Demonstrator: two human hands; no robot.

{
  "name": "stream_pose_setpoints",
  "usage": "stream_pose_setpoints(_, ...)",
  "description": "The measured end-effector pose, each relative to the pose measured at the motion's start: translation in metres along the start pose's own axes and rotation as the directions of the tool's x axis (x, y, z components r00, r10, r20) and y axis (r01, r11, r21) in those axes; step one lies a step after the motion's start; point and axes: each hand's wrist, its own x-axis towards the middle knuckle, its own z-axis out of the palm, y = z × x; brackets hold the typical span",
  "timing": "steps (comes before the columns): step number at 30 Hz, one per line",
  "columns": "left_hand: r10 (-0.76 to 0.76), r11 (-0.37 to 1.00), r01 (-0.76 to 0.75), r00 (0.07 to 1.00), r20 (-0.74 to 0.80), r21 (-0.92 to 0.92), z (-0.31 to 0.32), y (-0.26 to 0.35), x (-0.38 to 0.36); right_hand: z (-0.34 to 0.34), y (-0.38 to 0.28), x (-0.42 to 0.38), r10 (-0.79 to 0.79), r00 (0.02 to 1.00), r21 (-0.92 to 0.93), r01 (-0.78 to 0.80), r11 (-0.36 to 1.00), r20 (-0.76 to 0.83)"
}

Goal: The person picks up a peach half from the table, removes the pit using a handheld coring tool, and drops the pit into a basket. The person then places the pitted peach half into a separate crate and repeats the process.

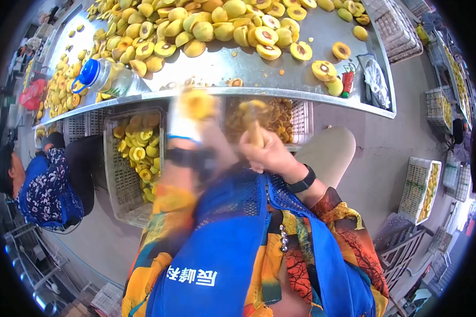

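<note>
Yellow fruit (199, 104) by the near edge of the surface (217, 67) is held in the left hand (184, 122), fingers too blurred to tell their spread, while the right hand (265, 150) curls snugly around a slim, blurred object (254, 121).

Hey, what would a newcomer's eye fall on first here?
Probably the heap of yellow fruit, many pieces halved, on the silvery metal table at the top. Next, perhaps, the bright blue fabric vest in the lower middle, and the blue-capped clear plastic bottle by the table's near edge, on the left.
</note>
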Motion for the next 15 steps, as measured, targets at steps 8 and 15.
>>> stream_pose_setpoints(8, 0.78, -0.322, 0.139, 0.6, 0.18, 0.936, -0.069, 0.122, -0.039, -0.058, 0.03, 0.013, -0.102, 0.95, -0.845, -0.209, 0.492, -0.294)
stream_pose_setpoints(15, 0.05, -0.175, -0.71, 0.686, 0.726, 0.683, 0.136, -0.02, 0.08, -0.059, -0.001, -0.022, -0.466, 0.805, -0.857, -0.097, 0.507, -0.367)
